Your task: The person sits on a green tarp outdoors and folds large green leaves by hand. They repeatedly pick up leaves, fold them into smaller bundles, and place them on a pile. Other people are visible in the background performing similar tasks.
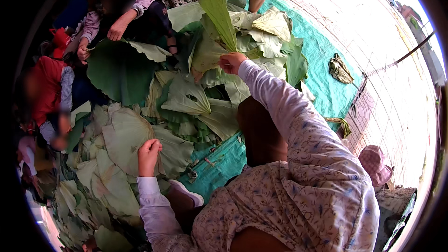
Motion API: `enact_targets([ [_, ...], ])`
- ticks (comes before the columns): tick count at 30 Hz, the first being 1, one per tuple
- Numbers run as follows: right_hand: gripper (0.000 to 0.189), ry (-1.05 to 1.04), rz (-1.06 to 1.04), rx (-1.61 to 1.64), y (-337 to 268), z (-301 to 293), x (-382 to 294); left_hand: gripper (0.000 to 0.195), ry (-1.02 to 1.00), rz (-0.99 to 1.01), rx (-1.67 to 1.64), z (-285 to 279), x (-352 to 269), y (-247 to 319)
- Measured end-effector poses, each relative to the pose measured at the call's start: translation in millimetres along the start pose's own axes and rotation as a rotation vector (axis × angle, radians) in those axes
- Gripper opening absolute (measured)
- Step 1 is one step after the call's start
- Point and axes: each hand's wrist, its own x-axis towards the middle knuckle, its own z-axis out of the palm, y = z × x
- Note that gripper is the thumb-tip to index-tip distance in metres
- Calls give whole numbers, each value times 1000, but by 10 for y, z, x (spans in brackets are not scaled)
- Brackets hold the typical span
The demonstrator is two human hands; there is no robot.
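Note:
My right hand (233, 63) reaches out over a heap of large lotus leaves and grips one near its lower edge. That lotus leaf (218, 15) rises bright green and folded beyond my fingers. Closer to my body, my left hand (149, 154) is closed in a loose fist above a pale, flattened lotus leaf (127, 134), with nothing visible in its fingers. Between my hands lies another lotus leaf (187, 94) with a small hole in it.
A green tarpaulin (220, 168) spreads under the leaves. Across the heap, a person (120, 24) holds a dark green lotus leaf (119, 71). Another person in red (49, 87) sits at left. A crumpled dry leaf (340, 69) and a pink hat (375, 165) are at right.

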Motion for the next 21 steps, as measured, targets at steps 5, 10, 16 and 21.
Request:
enact_targets([
  [5, 15, -235, 19, -444, -134, 564, -404, 20, 54, -39, -23, -78, 12, 5],
  [10, 20, -537, -110, -425, -140, 1409, -1286, 25, 300, -146, -83, -607, 42, 42],
  [16, 21, -791, 174, -455, 608, 1751, -1958, 20, 523, -303, -451, -1166, 240, -550],
  [21, 18, -933, 312, -810, 666, 1662, -2069, 22, 462, -548, -374, -920, 568, -1454],
])
